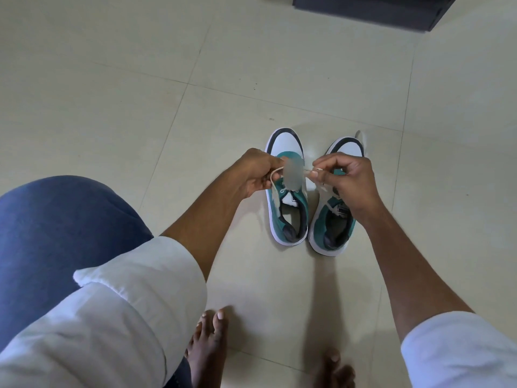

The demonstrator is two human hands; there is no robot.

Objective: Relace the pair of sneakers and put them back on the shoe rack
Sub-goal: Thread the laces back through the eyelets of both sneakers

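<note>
Both hands were over the sneakers when I looked down through the head camera. Furthest left sat my raised knee in blue denim (56, 228), with a rolled white sleeve (134, 298) crossing it. My left hand (253, 172) was clenched around one end of the cream cotton shoelace (275, 175), which ran down toward the eyelets of the left white-and-teal low-top sneaker (286, 189) directly beneath it. A blurred patch covered the middle of that lace, so I could not tell how it was threaded there. My right hand (345, 180) pinched the other lace end between thumb and fingertips, hovering above the right white-and-teal low-top sneaker (334, 219). The pair stood side by side on the pale beige tiled floor (112, 93), heels nearly touching and toes pointing away from me. My bare feet (207, 345) were near the lower edge. A dark cabinet corner (377, 9) showed well apart at upper right.
</note>
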